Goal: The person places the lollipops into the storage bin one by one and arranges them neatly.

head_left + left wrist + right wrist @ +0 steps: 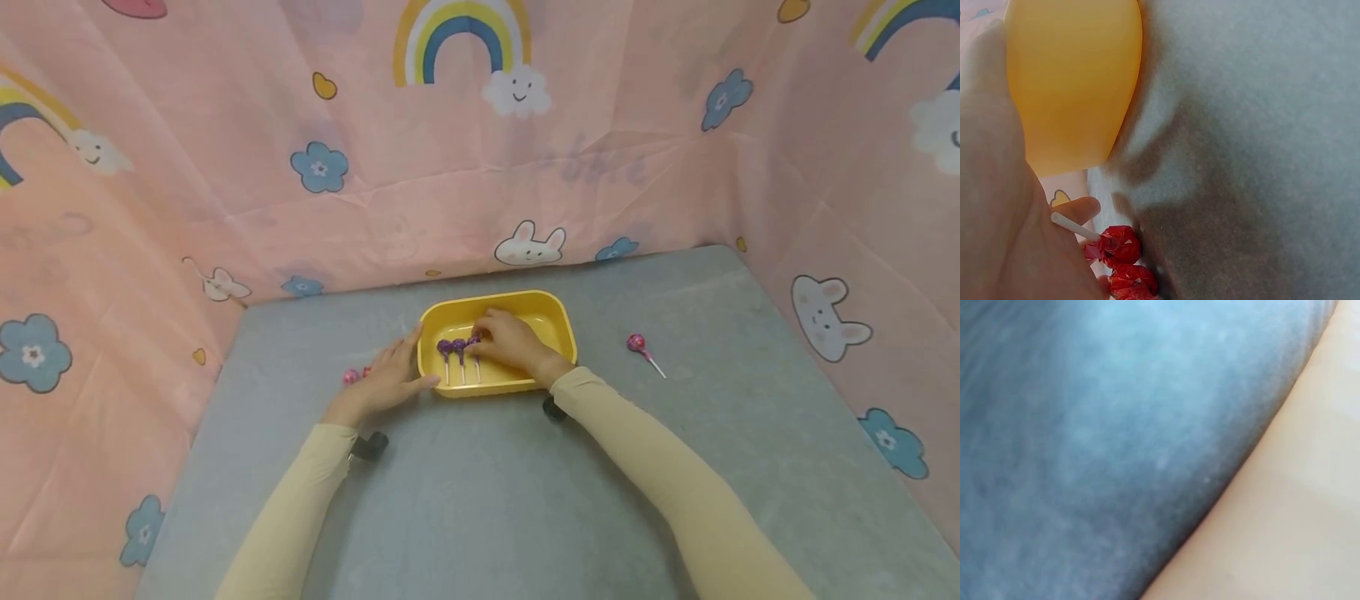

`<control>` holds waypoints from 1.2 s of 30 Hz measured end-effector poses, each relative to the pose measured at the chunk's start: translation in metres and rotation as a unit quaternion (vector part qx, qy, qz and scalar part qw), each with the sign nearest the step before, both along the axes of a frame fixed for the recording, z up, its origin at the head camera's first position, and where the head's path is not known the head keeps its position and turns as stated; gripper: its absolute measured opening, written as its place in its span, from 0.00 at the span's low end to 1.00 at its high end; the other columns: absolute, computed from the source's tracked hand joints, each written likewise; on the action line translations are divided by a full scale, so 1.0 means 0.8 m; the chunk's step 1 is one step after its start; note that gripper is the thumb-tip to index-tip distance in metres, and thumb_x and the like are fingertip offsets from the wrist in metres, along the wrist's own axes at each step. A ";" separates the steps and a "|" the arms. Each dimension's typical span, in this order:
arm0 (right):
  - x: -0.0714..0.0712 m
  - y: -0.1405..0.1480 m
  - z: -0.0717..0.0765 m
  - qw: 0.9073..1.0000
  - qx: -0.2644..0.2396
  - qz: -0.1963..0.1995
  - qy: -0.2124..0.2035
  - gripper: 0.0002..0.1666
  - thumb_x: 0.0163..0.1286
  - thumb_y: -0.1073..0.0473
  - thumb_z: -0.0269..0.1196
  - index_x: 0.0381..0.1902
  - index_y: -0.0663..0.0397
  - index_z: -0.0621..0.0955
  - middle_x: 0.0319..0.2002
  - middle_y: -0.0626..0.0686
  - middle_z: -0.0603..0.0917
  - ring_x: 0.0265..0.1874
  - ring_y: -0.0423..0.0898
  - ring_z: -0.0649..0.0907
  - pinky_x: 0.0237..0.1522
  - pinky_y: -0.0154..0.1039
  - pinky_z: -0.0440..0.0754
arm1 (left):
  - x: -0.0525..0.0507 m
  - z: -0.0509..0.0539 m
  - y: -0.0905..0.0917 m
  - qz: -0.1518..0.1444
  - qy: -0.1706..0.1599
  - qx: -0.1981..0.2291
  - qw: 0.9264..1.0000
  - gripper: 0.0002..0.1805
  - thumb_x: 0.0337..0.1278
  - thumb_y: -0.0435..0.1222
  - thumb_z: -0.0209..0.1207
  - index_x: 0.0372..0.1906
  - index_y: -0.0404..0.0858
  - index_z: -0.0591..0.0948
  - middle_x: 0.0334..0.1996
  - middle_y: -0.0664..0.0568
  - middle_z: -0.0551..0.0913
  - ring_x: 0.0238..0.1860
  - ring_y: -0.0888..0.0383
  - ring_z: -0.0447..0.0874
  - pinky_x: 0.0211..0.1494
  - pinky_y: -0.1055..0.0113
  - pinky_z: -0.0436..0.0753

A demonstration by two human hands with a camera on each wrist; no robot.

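A yellow plastic box stands on the table with purple-wrapped lollipops lying side by side in its left half. Two of them, the left lollipop and the middle lollipop, lie free with sticks toward the near wall. The right hand reaches into the box and pinches the third purple lollipop by its head, partly covered by the fingers. The left hand rests against the box's left wall, its fingers extended. In the left wrist view, red-wrapped lollipops lie beside that hand.
A pink lollipop shows left of the left hand. Another pink lollipop lies on the grey table right of the box. A pink patterned cloth hangs behind and at both sides. The right wrist view shows only a blurred surface and skin.
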State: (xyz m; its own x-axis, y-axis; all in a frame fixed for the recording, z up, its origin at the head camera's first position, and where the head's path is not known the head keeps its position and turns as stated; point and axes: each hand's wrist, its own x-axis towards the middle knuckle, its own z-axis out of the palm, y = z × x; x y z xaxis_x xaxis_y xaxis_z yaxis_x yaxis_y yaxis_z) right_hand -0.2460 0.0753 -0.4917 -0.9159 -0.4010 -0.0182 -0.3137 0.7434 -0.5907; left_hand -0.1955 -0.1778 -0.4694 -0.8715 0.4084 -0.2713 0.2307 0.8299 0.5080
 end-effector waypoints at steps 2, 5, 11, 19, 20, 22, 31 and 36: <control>0.000 0.000 0.000 1.000 0.001 0.000 0.001 0.19 0.63 0.39 0.68 0.39 0.46 0.84 0.38 0.47 0.78 0.39 0.45 0.76 0.47 0.39 0.78 | 0.000 0.000 0.000 -0.003 0.003 -0.001 1.000 0.56 0.63 0.61 0.56 0.80 0.52 0.32 0.81 0.41 0.45 0.81 0.37 0.40 0.81 0.40 0.43; -0.001 0.000 -0.001 1.000 0.003 0.001 0.005 0.19 0.63 0.39 0.68 0.40 0.46 0.84 0.38 0.47 0.78 0.38 0.44 0.76 0.47 0.39 0.78 | -0.001 0.000 0.000 -0.002 0.002 -0.004 1.000 0.55 0.63 0.61 0.55 0.80 0.52 0.32 0.81 0.41 0.45 0.81 0.38 0.40 0.81 0.40 0.43; 0.000 0.000 0.000 1.000 0.001 0.003 0.007 0.19 0.63 0.39 0.68 0.40 0.47 0.84 0.37 0.48 0.78 0.38 0.45 0.76 0.46 0.39 0.78 | -0.001 0.000 -0.001 -0.005 0.004 -0.004 1.000 0.56 0.63 0.61 0.55 0.80 0.50 0.32 0.80 0.39 0.45 0.80 0.36 0.40 0.81 0.39 0.43; 0.000 0.002 -0.001 1.000 0.005 0.002 0.010 0.19 0.64 0.39 0.67 0.40 0.47 0.84 0.38 0.48 0.79 0.38 0.44 0.76 0.46 0.39 0.78 | -0.001 -0.001 -0.002 -0.004 0.004 -0.003 1.000 0.56 0.63 0.62 0.55 0.80 0.50 0.32 0.80 0.39 0.46 0.80 0.37 0.41 0.81 0.40 0.43; -0.001 0.002 0.000 1.000 0.005 0.001 0.010 0.19 0.64 0.39 0.67 0.40 0.46 0.84 0.38 0.48 0.79 0.38 0.44 0.76 0.45 0.39 0.78 | -0.001 -0.001 -0.002 -0.004 0.004 -0.003 1.000 0.56 0.63 0.61 0.56 0.80 0.51 0.32 0.80 0.39 0.46 0.80 0.37 0.41 0.81 0.39 0.43; -0.001 0.002 0.000 1.000 0.004 0.000 0.007 0.19 0.64 0.39 0.67 0.41 0.46 0.84 0.38 0.48 0.79 0.38 0.44 0.76 0.45 0.40 0.78 | -0.001 -0.001 -0.001 -0.003 0.005 -0.003 1.000 0.56 0.63 0.61 0.56 0.80 0.51 0.32 0.80 0.40 0.46 0.80 0.37 0.41 0.81 0.40 0.43; 0.000 0.005 0.005 1.000 -0.001 0.002 0.003 0.19 0.65 0.41 0.67 0.44 0.48 0.83 0.39 0.49 0.80 0.39 0.45 0.77 0.47 0.41 0.78 | -0.003 -0.002 -0.001 -0.006 0.011 0.001 1.000 0.56 0.63 0.60 0.56 0.80 0.49 0.33 0.80 0.39 0.46 0.80 0.35 0.41 0.80 0.37 0.43; 0.000 0.006 0.008 1.000 -0.006 0.006 -0.005 0.21 0.65 0.42 0.67 0.47 0.50 0.83 0.42 0.50 0.81 0.42 0.46 0.79 0.51 0.43 0.79 | -0.005 -0.006 -0.001 -0.006 0.013 0.001 1.000 0.56 0.63 0.60 0.56 0.80 0.50 0.33 0.80 0.39 0.46 0.80 0.35 0.41 0.80 0.37 0.43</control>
State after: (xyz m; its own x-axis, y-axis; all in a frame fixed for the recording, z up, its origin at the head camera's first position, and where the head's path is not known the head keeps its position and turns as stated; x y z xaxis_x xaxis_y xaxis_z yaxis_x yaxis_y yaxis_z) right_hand -0.2459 0.0799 -0.4849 -0.9109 -0.4121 -0.0213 -0.3172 0.7322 -0.6027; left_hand -0.1997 -0.1784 -0.4744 -0.8738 0.4190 -0.2466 0.2537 0.8256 0.5040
